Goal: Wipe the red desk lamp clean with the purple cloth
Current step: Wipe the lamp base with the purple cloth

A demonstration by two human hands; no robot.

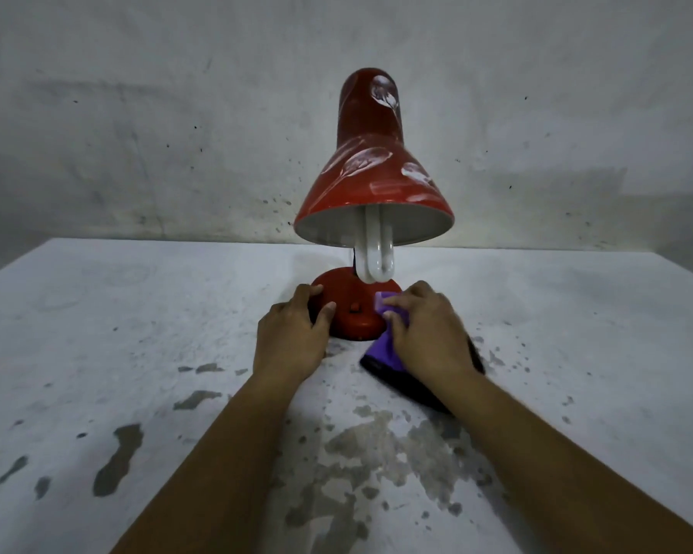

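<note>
Bracing the red desk lamp [373, 201] base's left side with curled left hand [293, 333], pressing purple cloth [385, 345] under flattened right hand [429, 333] against its right, smudged shade directly above.

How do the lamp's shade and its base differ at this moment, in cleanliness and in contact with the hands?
The shade carries white smears; the base looks clean red. No hand touches the shade, while the left hand grips the base and the right hand presses the purple cloth against it. Both are glossy red.
</note>
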